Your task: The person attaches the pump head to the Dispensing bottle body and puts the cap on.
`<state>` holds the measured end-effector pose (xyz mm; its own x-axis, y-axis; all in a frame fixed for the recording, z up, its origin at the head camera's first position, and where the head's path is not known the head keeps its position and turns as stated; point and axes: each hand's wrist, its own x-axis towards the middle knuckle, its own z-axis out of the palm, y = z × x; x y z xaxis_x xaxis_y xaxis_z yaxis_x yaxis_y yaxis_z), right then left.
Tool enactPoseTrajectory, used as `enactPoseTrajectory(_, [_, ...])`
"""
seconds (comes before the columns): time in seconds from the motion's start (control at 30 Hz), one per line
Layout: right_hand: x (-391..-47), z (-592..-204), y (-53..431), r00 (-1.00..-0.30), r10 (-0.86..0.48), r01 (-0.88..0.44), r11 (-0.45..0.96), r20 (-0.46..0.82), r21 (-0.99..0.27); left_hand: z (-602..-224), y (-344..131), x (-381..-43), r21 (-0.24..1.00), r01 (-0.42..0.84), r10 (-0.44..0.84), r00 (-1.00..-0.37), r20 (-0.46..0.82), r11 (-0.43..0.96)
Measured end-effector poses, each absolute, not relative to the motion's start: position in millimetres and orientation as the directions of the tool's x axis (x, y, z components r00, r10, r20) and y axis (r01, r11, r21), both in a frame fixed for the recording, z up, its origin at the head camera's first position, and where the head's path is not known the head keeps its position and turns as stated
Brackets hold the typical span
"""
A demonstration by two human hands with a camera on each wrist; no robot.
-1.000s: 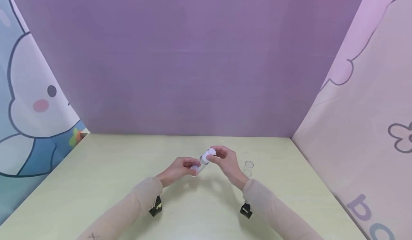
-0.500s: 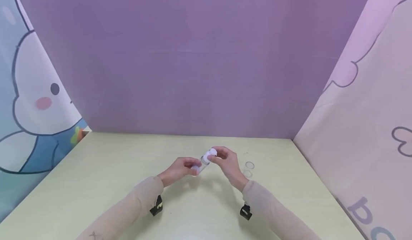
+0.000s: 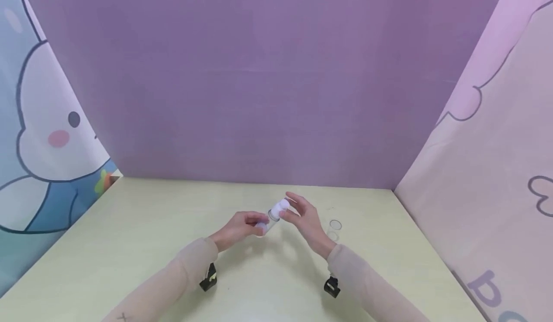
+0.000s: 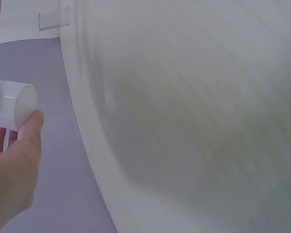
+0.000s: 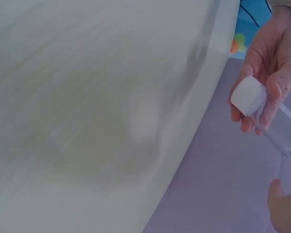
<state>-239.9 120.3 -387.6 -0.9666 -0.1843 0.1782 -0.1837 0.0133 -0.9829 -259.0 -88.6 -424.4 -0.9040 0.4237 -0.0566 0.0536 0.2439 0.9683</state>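
Observation:
A small clear bottle [image 3: 273, 221] with a white base and a white top is held tilted above the table. My left hand [image 3: 242, 223] grips its white base, fingers on one side and thumb on the other. In the right wrist view, the left hand [image 5: 274, 60] surrounds the white base [image 5: 249, 95], and clear wall [image 5: 283, 127] runs on from it. My right hand [image 3: 307, 221] is beside the white top [image 3: 279, 208], its fingers spread and extended, the thumb near or touching the top. The left wrist view shows the base's flat end [image 4: 26, 106] beside the left thumb.
A clear, open-rimmed cylinder [image 3: 334, 226] stands on the pale table [image 3: 173, 216] to the right of the right hand. A purple panel [image 3: 259, 82] rises behind the table, with printed panels on both sides. Each wrist carries a black camera mount.
My right hand's fingers have loosened from the bottle's white top and spread away from it. The left hand keeps its grip, and the bottle stays nearly in place.

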Motion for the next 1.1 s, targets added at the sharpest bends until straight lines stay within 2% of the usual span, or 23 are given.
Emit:
enactPoseTrajectory(0.4, [-241,-374,126,-0.938,-0.277,-0.21,-0.025,0.208,-0.977,-412,-87,-259,0.965,0.047,0.435,-0.897,-0.072,0.257])
enactPoseTrajectory(0.8, [-234,-377,126,-0.939,-0.278,-0.191,-0.067,0.203,-0.979,-414,-88,-254,0.962,0.052,0.45,-0.89,-0.077,0.267])
enactPoseTrajectory(1.1, [-236,-371,131,-0.942,-0.266,-0.199,-0.043,0.203,-0.979,-410,-81,-255,0.964,0.055,0.457,-0.886,-0.072,0.259])
